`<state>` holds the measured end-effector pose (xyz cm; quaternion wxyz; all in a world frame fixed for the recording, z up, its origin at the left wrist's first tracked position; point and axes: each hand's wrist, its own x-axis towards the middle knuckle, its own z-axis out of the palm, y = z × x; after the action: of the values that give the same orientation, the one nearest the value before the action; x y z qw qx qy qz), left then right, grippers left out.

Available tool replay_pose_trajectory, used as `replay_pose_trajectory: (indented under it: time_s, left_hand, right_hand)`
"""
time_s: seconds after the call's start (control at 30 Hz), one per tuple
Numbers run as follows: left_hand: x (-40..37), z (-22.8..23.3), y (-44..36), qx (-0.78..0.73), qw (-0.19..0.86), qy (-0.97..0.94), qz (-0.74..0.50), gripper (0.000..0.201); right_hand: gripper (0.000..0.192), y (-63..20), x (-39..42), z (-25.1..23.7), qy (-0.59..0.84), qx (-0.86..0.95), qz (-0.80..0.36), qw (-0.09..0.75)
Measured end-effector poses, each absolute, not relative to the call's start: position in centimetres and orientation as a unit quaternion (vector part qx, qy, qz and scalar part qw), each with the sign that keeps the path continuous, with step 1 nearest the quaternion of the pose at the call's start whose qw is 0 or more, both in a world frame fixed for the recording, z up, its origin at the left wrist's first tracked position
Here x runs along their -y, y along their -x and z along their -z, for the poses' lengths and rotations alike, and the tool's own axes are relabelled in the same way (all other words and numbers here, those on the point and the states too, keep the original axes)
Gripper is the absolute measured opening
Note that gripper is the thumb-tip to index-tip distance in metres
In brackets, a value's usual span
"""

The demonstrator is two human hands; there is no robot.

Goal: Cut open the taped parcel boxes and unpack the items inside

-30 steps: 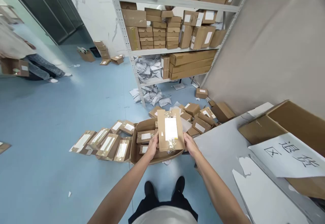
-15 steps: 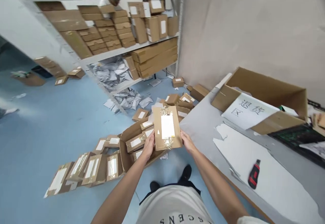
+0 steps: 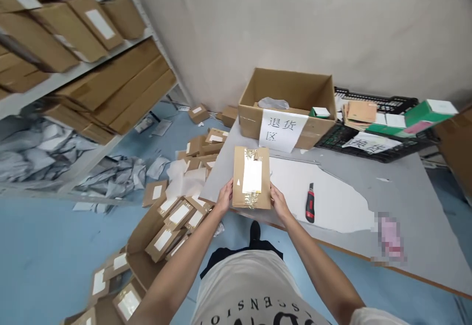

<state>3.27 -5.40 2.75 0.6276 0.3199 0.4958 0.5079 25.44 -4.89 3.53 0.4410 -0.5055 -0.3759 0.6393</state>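
Observation:
Between my two hands is a taped cardboard box (image 3: 240,177) with a white label on its top face. My left hand (image 3: 225,196) grips its left side, and my right hand (image 3: 278,200) grips the right side. The box is over the near edge of the grey table (image 3: 405,187); whether it touches the surface I cannot tell. To its right, a red and black utility knife (image 3: 310,204) lies on a torn white sheet (image 3: 342,202). Just behind it stands an open carton (image 3: 247,119) with a handwritten paper sign (image 3: 282,131) on its front.
A black crate (image 3: 396,154) on the table holds green and white boxes. Left on the floor, a large open carton (image 3: 142,234) is full of labelled parcels, with more parcels (image 3: 212,138) behind. A metal shelf (image 3: 88,160) holds cardboard boxes and grey bags (image 3: 47,143).
My view has turned right, toward the table. The held box has come from beside the floor parcels to the table's near edge, still in both hands.

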Motion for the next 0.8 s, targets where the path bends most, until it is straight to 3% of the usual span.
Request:
replay_pose_trajectory:
  time_s: [0.33,0.6,0.8]
  left_hand:
    - [-0.2,-3.4,-9.9,-0.470,0.693,-0.391,-0.381,0.072]
    - [-1.6,-2.4,-8.7,-0.456,0.727,-0.375,-0.351,0.077]
    - [-4.8,-1.4,-6.6,-0.476,0.716,-0.397,-0.322,0.069]
  right_hand:
    - [0.073,-32.0,5.7,-3.2,0.537,0.293,-0.627,0.481]
    - [0.077,-32.3,6.2,-1.2,0.556,0.260,-0.618,0.491]
    - [0.082,-30.7,6.4,-0.8,0.572,0.248,-0.578,0.526]
